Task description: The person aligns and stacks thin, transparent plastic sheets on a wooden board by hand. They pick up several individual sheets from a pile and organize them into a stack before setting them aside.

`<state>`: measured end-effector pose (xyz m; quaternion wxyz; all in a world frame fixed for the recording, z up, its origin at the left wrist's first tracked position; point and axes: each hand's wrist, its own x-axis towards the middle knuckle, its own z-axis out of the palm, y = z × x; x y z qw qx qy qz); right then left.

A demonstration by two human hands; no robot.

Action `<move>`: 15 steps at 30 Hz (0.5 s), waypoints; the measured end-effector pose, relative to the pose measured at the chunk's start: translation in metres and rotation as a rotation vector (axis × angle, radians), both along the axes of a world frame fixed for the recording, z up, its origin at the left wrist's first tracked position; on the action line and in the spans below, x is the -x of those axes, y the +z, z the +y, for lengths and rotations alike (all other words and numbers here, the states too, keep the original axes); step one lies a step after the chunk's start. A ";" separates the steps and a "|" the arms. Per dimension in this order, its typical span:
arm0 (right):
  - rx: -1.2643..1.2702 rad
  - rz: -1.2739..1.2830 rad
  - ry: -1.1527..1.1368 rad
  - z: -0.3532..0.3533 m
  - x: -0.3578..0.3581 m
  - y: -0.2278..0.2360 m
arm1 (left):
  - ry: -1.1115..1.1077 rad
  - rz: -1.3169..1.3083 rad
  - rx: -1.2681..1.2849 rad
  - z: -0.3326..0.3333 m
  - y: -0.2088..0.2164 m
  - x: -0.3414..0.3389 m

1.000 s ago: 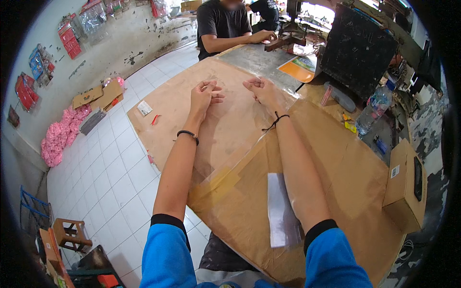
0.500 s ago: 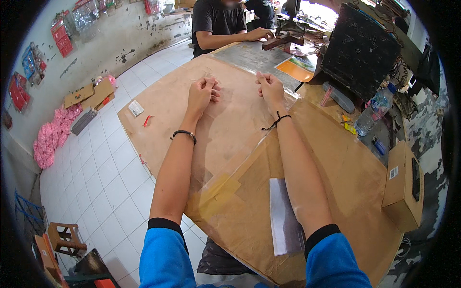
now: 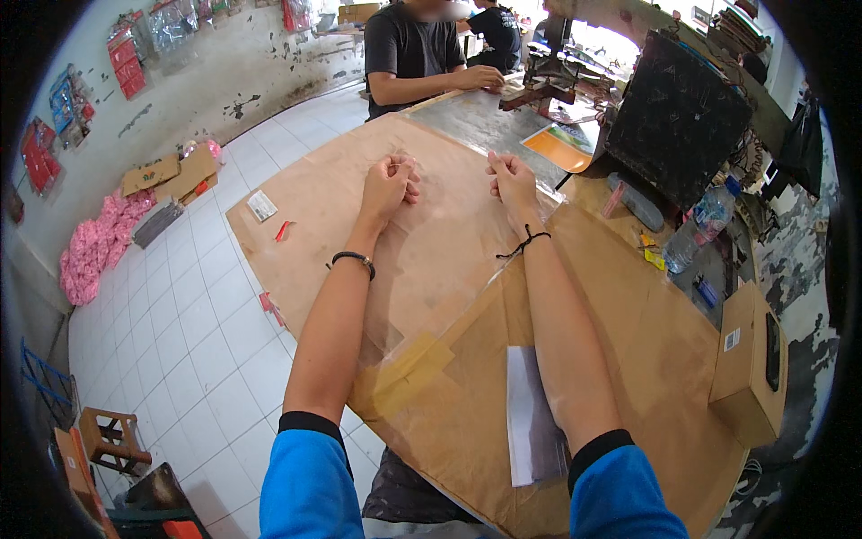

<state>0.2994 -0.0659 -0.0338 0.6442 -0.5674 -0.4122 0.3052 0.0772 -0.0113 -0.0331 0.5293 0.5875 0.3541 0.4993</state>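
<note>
Both my arms reach forward over the brown-paper-covered table [image 3: 620, 323]. My left hand [image 3: 390, 187] is closed, thumb pressed to curled fingers. Across a gap to its right, my right hand [image 3: 512, 183] pinches in the same way. Whatever lies in the fingers is too thin or clear to make out. Clear plastic film [image 3: 431, 260] with a shiny edge covers the table's far part, under the hands. A small white packet [image 3: 262, 206] and a red scrap [image 3: 285, 231] lie left of my left hand. A folded white-and-grey sheet [image 3: 537, 422] rests beneath my right forearm.
A person in a dark shirt [image 3: 413, 54] sits at the table's far side by a metal machine [image 3: 548, 81]. To the right stand a black panel [image 3: 678, 121], a water bottle [image 3: 700, 229] and a cardboard box [image 3: 747, 364]. Pink material [image 3: 103, 242] lies on the floor at left.
The view has shifted slightly, so the table and far things sit a little lower. Both hands keep nearly the same closed pose, the right one's fingers turned a little.
</note>
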 end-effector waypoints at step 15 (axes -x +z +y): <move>-0.046 0.047 0.128 -0.005 0.005 0.007 | 0.013 -0.006 -0.023 0.002 0.006 0.013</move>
